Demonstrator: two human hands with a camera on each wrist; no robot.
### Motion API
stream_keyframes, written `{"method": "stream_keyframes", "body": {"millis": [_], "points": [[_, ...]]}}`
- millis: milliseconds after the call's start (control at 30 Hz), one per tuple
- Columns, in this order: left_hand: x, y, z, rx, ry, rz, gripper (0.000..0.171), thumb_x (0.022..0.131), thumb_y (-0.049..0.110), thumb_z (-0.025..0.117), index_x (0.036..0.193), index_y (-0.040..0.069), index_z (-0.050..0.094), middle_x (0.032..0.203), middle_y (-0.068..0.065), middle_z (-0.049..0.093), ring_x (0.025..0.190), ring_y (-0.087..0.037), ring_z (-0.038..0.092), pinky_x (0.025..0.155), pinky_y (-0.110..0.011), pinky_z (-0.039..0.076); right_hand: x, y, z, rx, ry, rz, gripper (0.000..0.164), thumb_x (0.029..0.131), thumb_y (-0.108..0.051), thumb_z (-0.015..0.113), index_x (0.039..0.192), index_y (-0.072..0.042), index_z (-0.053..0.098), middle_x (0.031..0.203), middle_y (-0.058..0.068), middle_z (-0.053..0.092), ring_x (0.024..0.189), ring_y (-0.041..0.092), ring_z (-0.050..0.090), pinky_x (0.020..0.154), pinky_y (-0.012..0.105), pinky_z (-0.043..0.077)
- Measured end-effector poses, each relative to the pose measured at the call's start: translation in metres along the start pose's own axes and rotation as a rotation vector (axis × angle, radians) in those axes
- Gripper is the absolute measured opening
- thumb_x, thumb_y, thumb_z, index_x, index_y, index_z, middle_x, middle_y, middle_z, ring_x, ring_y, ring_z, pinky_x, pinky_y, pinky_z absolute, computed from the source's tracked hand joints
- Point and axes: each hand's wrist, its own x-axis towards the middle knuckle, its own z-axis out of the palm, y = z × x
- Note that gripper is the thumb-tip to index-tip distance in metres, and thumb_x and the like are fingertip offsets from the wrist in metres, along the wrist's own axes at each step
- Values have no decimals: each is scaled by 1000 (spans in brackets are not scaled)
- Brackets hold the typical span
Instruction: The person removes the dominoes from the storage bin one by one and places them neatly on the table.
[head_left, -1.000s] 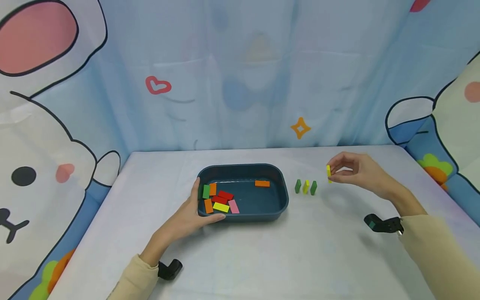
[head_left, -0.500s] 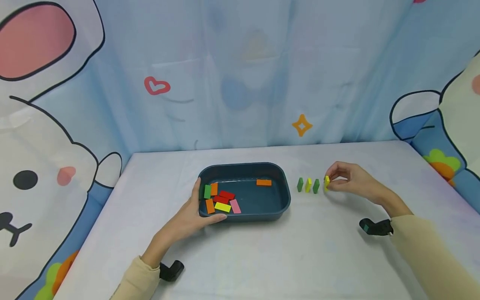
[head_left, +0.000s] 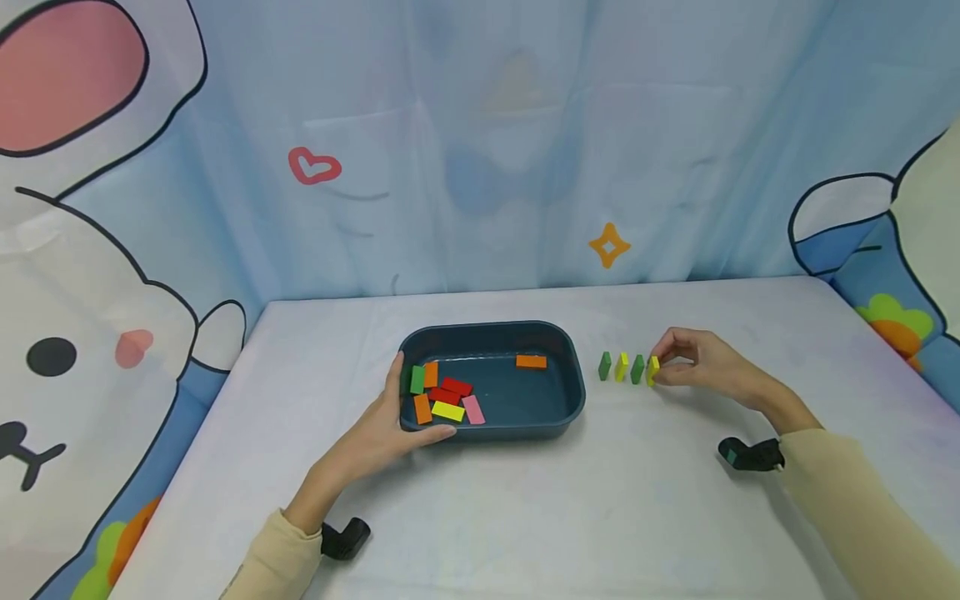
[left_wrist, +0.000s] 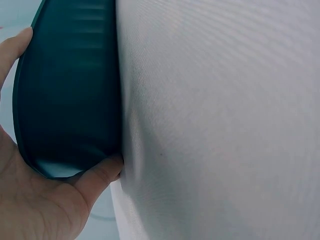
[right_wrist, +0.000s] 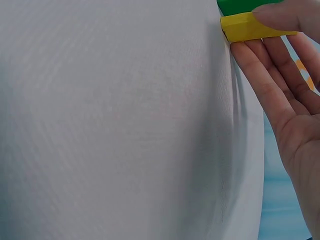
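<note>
My left hand holds the left end of a dark teal tray, its thumb along the front wall and its fingers at the left side. In the left wrist view, thumb and fingers span the tray's rounded end. My right hand pinches an upright yellow domino block between thumb and fingers, its lower end right at the tablecloth. That block ends a short row on the tray's right: a green block, a yellow block and another green block, all standing on end with small gaps.
Inside the tray, several orange, green, red, yellow and pink blocks cluster at the left, and one orange block lies near the back right. A white cloth covers the table. A printed curtain hangs behind it.
My right hand has lowered the yellow block and brought it left, to the right end of the standing row. My left hand has stayed on the tray.
</note>
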Motion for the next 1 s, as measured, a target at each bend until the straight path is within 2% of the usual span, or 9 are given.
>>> {"method": "stream_keyframes", "body": {"millis": [367, 800, 1000], "points": [[-1, 1, 0, 26, 7, 1, 133, 81, 61, 84, 169, 23, -8, 171, -17, 24, 152, -40, 33, 115, -67, 36, 2, -1, -1, 0, -8, 13, 27, 91, -4, 79, 112, 1, 63, 113, 13, 65, 101, 7, 62, 85, 20, 54], [0, 1, 0, 14, 5, -2, 133, 81, 60, 84, 169, 25, -9, 171, -16, 25, 152, -38, 34, 116, -65, 36, 3, 1, 2, 5, -1, -14, 34, 86, 2, 82, 114, 4, 61, 113, 15, 64, 100, 4, 61, 84, 16, 56], [0, 1, 0, 10, 7, -2, 132, 81, 59, 85, 169, 25, -8, 170, -15, 28, 150, -37, 36, 116, -63, 37, 3, 1, 2, -8, -6, 3, 38, 86, 1, 82, 117, 4, 61, 116, 15, 63, 101, 5, 61, 86, 15, 55]]}}
